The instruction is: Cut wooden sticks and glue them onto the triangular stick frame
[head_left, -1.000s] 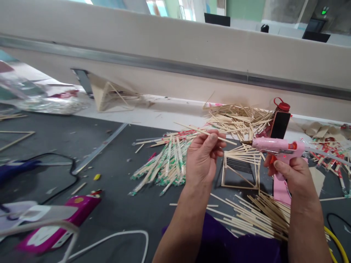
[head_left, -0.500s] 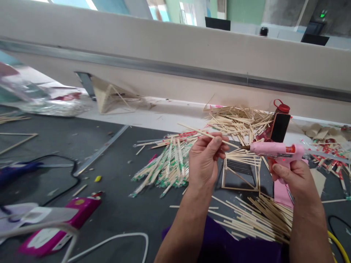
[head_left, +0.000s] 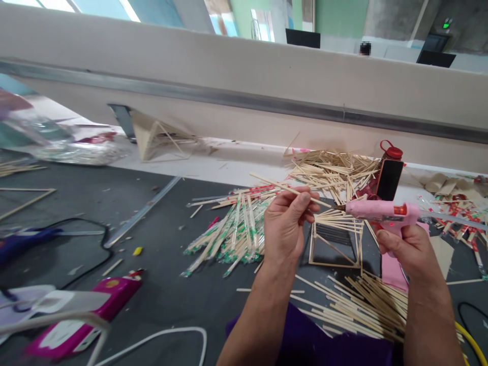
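Between the thumb and fingers of my left hand [head_left: 290, 218] is a thin wooden chopstick [head_left: 272, 182], slanting down to the right. My right hand [head_left: 406, 249] grips a pink hot glue gun [head_left: 375, 209] by its handle, with a clear glue stick coming out of its back. The gun's dark nozzle meets the chopstick's right end, or lies very close to it. Just below the nozzle stands a small frame of glued sticks [head_left: 310, 249] with a row of sticks across its top. Loose bare sticks [head_left: 343, 310] lie nearer to me.
Wrapped chopsticks [head_left: 232, 234] lie left of my left hand. Behind are a heap of sticks [head_left: 335, 165] and a red-capped bottle with a phone [head_left: 391, 178] against it. At left lie a metal ruler [head_left: 145, 211], a magenta box [head_left: 87, 317] and cables. A low partition [head_left: 229, 66] runs behind.
Both hands hold almost the same pose, with the chopstick end still at the nozzle. The whole view has shifted slightly.
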Demonstrator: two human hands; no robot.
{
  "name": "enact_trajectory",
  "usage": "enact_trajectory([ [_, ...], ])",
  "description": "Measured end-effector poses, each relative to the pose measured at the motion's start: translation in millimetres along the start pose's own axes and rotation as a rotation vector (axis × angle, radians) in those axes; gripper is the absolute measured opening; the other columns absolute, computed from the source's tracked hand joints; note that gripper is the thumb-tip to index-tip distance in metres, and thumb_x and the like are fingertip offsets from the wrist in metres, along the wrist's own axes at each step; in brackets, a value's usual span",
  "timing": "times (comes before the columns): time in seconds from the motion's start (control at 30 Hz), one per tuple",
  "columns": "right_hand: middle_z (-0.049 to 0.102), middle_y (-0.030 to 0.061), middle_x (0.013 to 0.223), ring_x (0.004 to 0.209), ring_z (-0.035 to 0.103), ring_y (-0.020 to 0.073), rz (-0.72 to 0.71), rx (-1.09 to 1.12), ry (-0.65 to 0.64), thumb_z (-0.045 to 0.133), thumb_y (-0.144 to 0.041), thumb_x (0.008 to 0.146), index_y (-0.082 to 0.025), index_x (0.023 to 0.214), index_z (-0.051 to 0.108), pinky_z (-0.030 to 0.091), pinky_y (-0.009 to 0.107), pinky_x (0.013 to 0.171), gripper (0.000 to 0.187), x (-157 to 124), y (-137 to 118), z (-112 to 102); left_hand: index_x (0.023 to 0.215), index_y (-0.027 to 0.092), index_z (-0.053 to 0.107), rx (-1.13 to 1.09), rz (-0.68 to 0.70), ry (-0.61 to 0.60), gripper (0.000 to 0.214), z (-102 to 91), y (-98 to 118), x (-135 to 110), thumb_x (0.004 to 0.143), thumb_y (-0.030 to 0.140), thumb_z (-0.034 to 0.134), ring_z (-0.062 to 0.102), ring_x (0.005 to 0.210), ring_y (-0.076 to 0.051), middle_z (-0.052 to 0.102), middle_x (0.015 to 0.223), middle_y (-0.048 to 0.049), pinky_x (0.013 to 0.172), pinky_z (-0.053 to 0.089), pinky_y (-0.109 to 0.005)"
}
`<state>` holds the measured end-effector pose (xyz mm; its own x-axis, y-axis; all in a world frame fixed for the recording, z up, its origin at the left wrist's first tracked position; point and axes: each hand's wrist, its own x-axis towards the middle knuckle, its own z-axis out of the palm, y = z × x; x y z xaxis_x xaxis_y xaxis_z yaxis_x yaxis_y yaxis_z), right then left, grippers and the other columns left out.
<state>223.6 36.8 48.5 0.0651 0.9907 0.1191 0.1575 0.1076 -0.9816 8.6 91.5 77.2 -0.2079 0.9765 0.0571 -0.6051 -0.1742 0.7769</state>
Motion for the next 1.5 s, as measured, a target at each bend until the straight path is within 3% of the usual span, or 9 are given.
enact_trajectory([
  [0.5,0.058,0.0003,0.052,0.051,0.048,0.0121,0.0,-0.095,0.056,0.072,-0.042,0.073,-0.017,0.053,0.063,0.037,0.025,0.05,0.034,0.2,0.2,4.4,0.07,0.015,0.067,0.006,0.041,0.034,0.031,-0.2,-0.6,1.6,0.052,0.03,0.088,0.061,0.046,-0.007,0.072,0.064,-0.0005,0.035,0.041,-0.011],
  [0.9,0.06,0.0015,0.053,0.053,0.052,0.014,-0.019,-0.115,0.045,0.07,-0.044,0.075,-0.017,0.053,0.063,0.04,0.026,0.052,0.035,1.8,-0.3,2.4,0.069,0.015,0.067,-0.001,0.038,0.054,0.033,0.0,-2.2,1.9,0.049,0.03,0.089,0.062,0.045,-0.008,0.071,0.061,-0.0002,0.035,0.04,-0.012],
  [1.27,0.06,0.0012,0.055,0.054,0.051,0.0137,-0.021,-0.098,0.093,0.069,-0.039,0.075,-0.017,0.055,0.063,0.039,0.026,0.052,0.03,-1.7,-6.2,7.4,0.071,0.015,0.066,0.02,0.047,0.03,0.03,-0.6,-2.7,1.5,0.054,0.028,0.087,0.063,0.046,-0.008,0.071,0.063,-0.0008,0.035,0.041,-0.012],
  [1.4,0.059,0.0012,0.052,0.052,0.051,0.0134,-0.016,-0.099,0.051,0.071,-0.041,0.074,-0.017,0.054,0.063,0.039,0.026,0.05,0.032,1.8,-0.8,-2.5,0.069,0.015,0.066,-0.001,0.024,0.032,0.03,0.7,-0.3,-0.5,0.053,0.028,0.088,0.061,0.045,-0.007,0.07,0.061,-0.0003,0.035,0.04,-0.011],
  [1.5,0.059,0.001,0.05,0.046,0.048,0.0118,-0.035,-0.05,0.098,0.071,-0.039,0.074,-0.016,0.056,0.065,0.036,0.024,0.045,0.029,1.9,-0.4,-11.0,0.065,0.015,0.066,0.04,-0.086,-0.071,0.027,3.8,3.5,-7.7,0.053,0.027,0.087,0.058,0.041,-0.007,0.068,0.056,0.0,0.033,0.038,-0.011],
])
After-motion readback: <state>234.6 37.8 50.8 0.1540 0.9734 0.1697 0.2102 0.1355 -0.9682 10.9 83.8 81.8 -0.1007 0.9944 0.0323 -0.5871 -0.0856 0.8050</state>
